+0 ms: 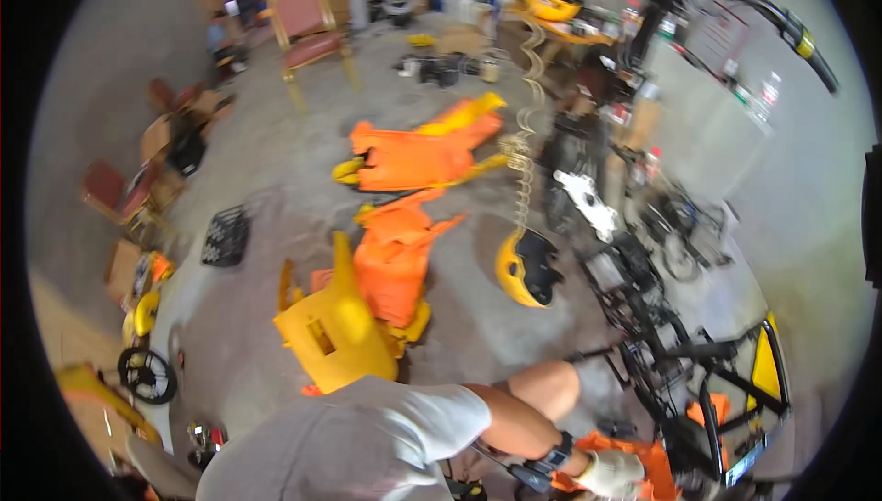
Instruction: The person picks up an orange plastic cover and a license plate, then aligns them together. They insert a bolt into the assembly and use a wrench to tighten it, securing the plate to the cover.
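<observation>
My left hand (611, 473), in a pale work glove with a dark watch (558, 451) above it on the wrist, is at the lower right. It lies over or against an orange plastic part (657, 469). Motion blur hides how its fingers are set. Just beside the wrist is a black object (530, 477) whose kind I cannot make out. My grey-sleeved shoulder (432, 418) and bent knee (548, 391) show near the lower edge. My right hand is out of sight.
A black vehicle frame (643, 317) stands along the right. Orange panels (395, 267) and a yellow body panel (335, 336) lie on the floor. A yellow shell (519, 271) lies below a coiled hose (528, 88). Elsewhere are a black crate (225, 235), a wheel (147, 375) and a chair (308, 23).
</observation>
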A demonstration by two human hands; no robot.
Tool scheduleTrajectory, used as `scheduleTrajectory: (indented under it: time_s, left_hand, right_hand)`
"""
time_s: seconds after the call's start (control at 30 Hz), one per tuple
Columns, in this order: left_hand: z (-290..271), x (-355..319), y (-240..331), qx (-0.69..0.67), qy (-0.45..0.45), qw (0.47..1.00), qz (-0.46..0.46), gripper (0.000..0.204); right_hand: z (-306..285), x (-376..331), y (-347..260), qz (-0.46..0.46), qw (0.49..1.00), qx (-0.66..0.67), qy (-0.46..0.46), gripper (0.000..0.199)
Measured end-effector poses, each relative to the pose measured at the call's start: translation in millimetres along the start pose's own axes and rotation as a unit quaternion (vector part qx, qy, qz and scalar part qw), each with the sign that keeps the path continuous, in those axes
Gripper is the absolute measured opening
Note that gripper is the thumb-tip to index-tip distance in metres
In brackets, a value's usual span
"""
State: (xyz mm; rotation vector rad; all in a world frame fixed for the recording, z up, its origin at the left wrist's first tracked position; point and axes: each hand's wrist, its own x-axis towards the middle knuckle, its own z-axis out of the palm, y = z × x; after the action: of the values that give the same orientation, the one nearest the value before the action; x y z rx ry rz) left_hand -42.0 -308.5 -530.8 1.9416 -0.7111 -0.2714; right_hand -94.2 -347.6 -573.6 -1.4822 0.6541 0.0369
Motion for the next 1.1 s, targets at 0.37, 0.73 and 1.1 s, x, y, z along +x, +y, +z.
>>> scheduleTrajectory:
  time_s: [0.37, 0.73, 1.1]
  left_hand:
    - [-8.0, -1.7, -4.7, 0.15, 0.005, 0.982, 0.115, 0.032]
    - [-5.8, 1.0, -8.1, 0.213, -0.01, 0.964, 0.157, 0.029]
    - [2.8, 3.1, -5.4, 0.272, -0.024, 0.94, 0.204, 0.027]
  right_hand:
    - [84.3, -4.2, -39.6, 0.012, 0.99, -0.056, -0.127, 0.036]
    - [92.9, -1.0, -41.6, 0.029, 0.987, -0.061, -0.145, 0.032]
    - [93.4, 0.1, -44.5, 0.036, 0.985, -0.065, -0.155, 0.028]
